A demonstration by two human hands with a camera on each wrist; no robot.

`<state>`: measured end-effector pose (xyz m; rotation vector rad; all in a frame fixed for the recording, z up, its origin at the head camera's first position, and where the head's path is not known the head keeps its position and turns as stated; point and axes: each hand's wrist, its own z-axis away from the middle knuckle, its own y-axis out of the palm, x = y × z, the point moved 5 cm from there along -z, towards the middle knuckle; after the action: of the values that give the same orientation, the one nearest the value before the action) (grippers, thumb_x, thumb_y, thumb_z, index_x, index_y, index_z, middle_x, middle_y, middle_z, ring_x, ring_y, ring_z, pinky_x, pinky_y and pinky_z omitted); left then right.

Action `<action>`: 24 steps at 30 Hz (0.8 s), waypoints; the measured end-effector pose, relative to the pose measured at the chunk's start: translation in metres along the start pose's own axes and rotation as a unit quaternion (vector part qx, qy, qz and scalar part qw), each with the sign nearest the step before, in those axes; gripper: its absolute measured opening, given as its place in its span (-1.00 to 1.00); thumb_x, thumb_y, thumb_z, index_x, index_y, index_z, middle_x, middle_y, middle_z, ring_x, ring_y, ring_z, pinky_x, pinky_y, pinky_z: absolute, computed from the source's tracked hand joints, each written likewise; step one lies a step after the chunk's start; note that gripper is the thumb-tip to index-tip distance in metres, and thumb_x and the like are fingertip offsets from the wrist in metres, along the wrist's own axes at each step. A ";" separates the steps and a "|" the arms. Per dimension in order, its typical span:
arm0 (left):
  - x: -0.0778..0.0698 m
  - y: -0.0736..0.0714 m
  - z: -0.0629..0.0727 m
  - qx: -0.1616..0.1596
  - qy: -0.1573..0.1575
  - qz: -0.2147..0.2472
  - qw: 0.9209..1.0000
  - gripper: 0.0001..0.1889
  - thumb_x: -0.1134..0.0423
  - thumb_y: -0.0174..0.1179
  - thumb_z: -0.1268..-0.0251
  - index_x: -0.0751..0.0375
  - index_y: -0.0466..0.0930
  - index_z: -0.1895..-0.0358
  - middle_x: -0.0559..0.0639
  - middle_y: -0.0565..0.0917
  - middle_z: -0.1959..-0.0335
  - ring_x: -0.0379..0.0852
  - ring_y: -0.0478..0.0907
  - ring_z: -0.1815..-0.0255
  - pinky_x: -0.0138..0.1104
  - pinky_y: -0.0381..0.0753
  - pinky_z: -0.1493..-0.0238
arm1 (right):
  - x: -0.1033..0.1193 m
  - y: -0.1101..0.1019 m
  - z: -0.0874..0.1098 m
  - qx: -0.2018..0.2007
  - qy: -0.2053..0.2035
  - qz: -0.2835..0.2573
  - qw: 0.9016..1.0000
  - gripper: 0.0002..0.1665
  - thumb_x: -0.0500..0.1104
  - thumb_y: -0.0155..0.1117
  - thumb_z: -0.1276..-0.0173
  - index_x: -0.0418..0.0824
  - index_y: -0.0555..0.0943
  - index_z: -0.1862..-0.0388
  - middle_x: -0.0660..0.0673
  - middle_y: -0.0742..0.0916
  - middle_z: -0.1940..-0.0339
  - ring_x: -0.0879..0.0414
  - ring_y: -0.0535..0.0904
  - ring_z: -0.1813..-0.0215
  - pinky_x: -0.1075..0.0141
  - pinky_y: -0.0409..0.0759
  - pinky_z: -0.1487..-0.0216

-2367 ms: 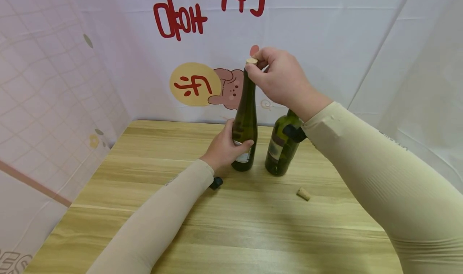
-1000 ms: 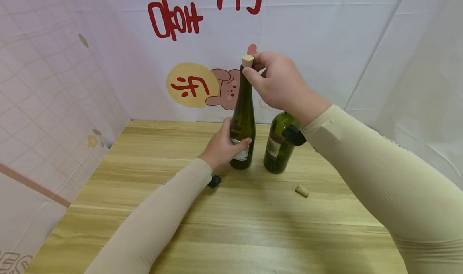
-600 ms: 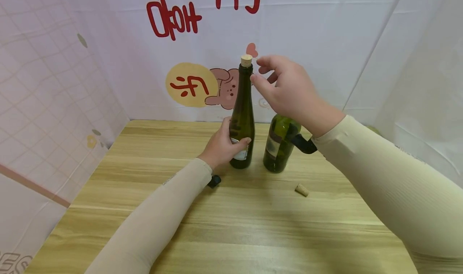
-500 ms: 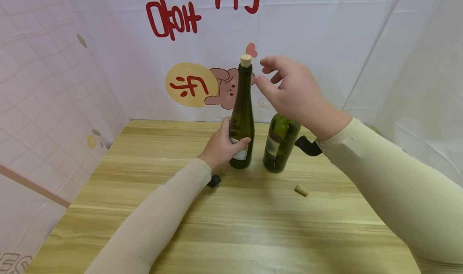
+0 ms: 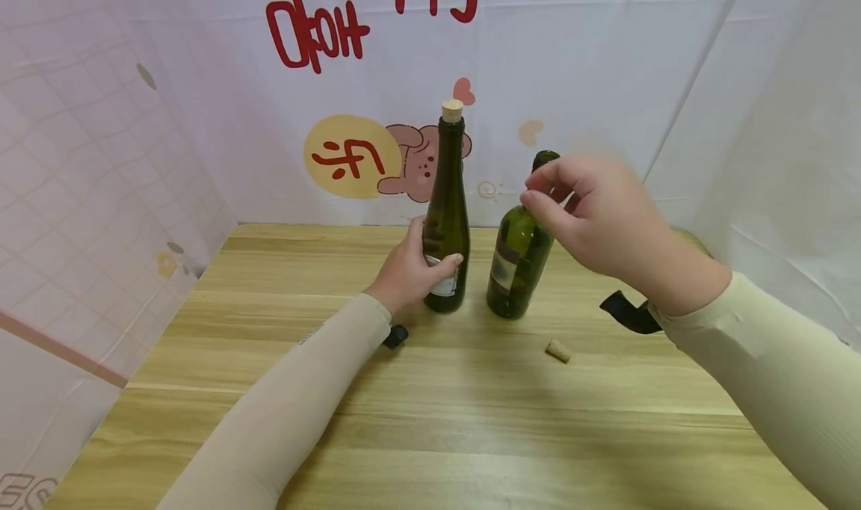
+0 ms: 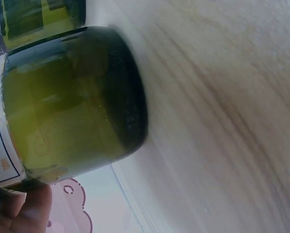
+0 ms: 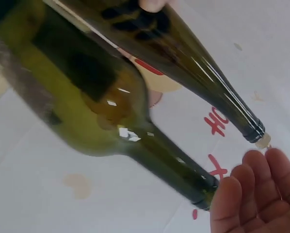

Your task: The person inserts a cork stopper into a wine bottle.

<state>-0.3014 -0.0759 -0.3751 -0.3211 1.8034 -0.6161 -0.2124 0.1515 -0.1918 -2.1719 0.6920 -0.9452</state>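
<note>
My left hand (image 5: 409,272) grips a tall green wine bottle (image 5: 449,203) low down, around its label. It stands upright on the table, with a cork (image 5: 452,111) sticking up out of its mouth. To its right is a shorter, wider green wine bottle (image 5: 516,267), whose open mouth shows no cork. My right hand (image 5: 599,214), slightly blurred, hovers in front of that bottle's neck with loosely bent fingers and holds nothing. A second cork (image 5: 557,351) lies on the table before the shorter bottle. The left wrist view shows the tall bottle's base (image 6: 82,97) close up.
The wooden table (image 5: 430,428) reaches back to a white cloth wall (image 5: 592,61) with red characters and cartoon prints. Black pieces, likely wrist camera mounts, stick out under both sleeves, one (image 5: 628,314) near the right wrist.
My right hand has let go of the cork in the tall bottle and moved right and down, past the shorter bottle's neck. The left hand keeps its grip.
</note>
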 end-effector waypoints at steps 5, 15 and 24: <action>-0.001 -0.001 -0.001 -0.002 0.002 -0.002 1.000 -0.17 -0.25 0.30 -0.35 -0.06 0.14 -0.55 0.00 0.65 -0.11 -0.01 0.64 -0.08 0.01 0.63 -0.20 | -0.020 0.008 0.022 0.045 0.010 0.044 0.998 -0.94 -0.17 0.41 -0.46 -0.07 0.80 0.22 0.03 0.80 0.32 0.18 0.56 0.44 0.39 0.48 0.40; -0.001 0.000 -0.002 -0.006 0.003 -0.008 1.000 -0.18 -0.24 0.30 -0.36 -0.05 0.14 -0.54 -0.01 0.65 -0.14 -0.01 0.63 -0.15 0.03 0.61 -0.27 | -0.067 0.044 0.057 0.185 0.082 0.082 0.976 -0.78 -0.07 0.40 -0.48 -0.17 0.77 0.06 -0.06 0.83 0.13 0.04 0.71 0.12 0.12 0.66 0.14; -0.001 0.001 -0.003 -0.005 0.001 -0.010 1.000 -0.17 -0.24 0.29 -0.36 -0.06 0.13 -0.55 -0.02 0.65 -0.14 -0.02 0.63 -0.15 0.02 0.60 -0.28 | -0.102 0.084 0.088 0.287 0.087 0.114 0.947 -0.55 0.02 0.51 -0.37 -0.29 0.75 -0.03 -0.11 0.81 0.18 -0.01 0.74 0.13 -0.02 0.70 0.03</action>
<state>-0.3039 -0.0741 -0.3743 -0.3458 1.8071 -0.6219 -0.2217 0.1986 -0.3432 -1.4795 0.6339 -1.0634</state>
